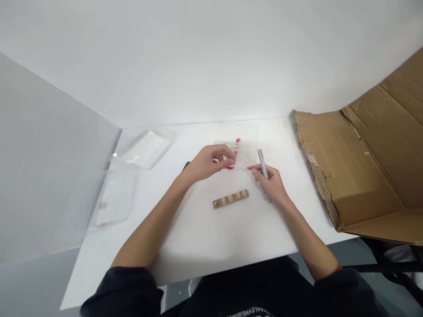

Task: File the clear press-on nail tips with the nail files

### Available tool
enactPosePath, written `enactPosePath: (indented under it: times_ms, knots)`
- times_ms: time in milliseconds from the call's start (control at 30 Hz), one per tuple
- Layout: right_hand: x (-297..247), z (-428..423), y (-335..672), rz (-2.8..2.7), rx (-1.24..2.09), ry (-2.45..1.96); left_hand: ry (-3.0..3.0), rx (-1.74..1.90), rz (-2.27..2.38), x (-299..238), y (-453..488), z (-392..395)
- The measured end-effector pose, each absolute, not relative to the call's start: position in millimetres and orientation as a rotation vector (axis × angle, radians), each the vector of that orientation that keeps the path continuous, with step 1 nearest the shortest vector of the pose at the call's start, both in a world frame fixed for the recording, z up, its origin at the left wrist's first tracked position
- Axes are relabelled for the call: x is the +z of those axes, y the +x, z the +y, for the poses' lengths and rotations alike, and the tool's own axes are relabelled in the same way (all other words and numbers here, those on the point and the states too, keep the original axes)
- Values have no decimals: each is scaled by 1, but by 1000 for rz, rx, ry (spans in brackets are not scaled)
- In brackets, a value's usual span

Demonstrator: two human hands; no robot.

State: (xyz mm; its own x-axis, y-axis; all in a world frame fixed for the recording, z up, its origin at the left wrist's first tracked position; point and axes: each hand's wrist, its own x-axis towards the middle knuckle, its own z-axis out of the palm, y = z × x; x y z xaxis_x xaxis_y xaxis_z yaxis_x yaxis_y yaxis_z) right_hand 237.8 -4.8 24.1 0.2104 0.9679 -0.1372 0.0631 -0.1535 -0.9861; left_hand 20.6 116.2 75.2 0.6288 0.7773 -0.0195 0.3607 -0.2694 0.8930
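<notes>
My left hand (214, 160) is over the far middle of the table, its thumb and fingertips closed at the edge of a small clear plastic bag (246, 154) with a red strip (235, 149). My right hand (271, 182) is closed around slim silver tweezers (262, 163), which slant up past the thumb. Its index finger points towards the bag. Nearer to me lies a small wooden strip (234, 197) bearing several whitish clear pieces in a row and a round metal part at its left end. Neither hand touches this strip.
An open cardboard box (370, 176) stands along the right side of the white table (205, 246). Clear plastic packets (145, 147) lie at the back left, with a clear sheet (114, 198) nearer. A dark object (187, 165) shows partly behind my left wrist. White walls enclose the back and left.
</notes>
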Motion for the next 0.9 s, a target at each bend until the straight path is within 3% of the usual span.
enactPosePath:
  times_ms: [233,900]
  knots:
    - [32,-6,236,-834,1495,-1197,1516,573,693,78,33,103]
    - [36,-7,238,-771,1656,-1013,1749,556,713,66,45,89]
